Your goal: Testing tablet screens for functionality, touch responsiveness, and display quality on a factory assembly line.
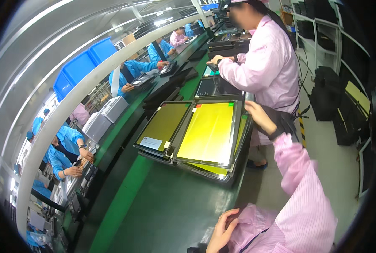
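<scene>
My right hand (262, 118) reaches forward, fingers stretched to the far right corner of a stack of tablet-like panels; I cannot tell whether they touch it. Black material wraps its wrist. The top panel (208, 133) has a bright yellow face, a dark frame and small red and green tabs. Another yellow panel (226, 170) shows beneath it. To the left lies a darker olive-yellow panel (165, 126) with a white label (151, 143). My left hand (222, 232) is at the lower edge, close to my body, loosely bent, fingers apart and nothing visible in it.
A green-topped bench (167, 206) runs away from me. Beyond the stack lies a dark-screened device (218, 86), where a co-worker in pink (264, 59) stands. Across the line, people in blue (67, 145) handle devices. White boxes (105, 118) and blue bins (84, 67) stand left; black cases (327, 95) right.
</scene>
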Demonstrator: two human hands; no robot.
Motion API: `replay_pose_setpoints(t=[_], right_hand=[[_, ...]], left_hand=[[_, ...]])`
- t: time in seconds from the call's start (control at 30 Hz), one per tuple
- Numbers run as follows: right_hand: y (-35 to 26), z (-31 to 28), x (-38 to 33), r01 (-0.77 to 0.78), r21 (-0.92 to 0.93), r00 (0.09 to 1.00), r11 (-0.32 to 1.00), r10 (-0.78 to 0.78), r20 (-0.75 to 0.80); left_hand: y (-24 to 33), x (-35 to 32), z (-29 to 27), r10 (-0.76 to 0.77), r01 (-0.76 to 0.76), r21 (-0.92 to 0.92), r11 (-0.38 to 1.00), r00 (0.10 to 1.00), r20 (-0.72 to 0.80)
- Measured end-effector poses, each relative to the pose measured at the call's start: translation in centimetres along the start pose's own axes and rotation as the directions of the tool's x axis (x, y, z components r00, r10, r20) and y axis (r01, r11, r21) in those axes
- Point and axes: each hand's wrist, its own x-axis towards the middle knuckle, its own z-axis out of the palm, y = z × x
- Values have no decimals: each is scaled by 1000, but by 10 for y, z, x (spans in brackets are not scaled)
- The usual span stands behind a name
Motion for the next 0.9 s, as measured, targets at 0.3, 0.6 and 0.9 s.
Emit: replay_pose_setpoints(t=[0.3, 0.6, 0.9], right_hand=[[-52, -9, 20, -420, 523, 901, 742, 273, 337], [-126, -12, -140, -638, 566, 703, 523, 95, 705], [-152, 56, -271, -828, 393, 448, 400, 52, 893]], left_hand=[[1, 26, 2, -91, 94, -261, 961, 996, 26], [15, 37, 18, 182, -428, -612, 665, 888, -422], [3, -53, -43, -127, -555, -465, 690, 540, -832]])
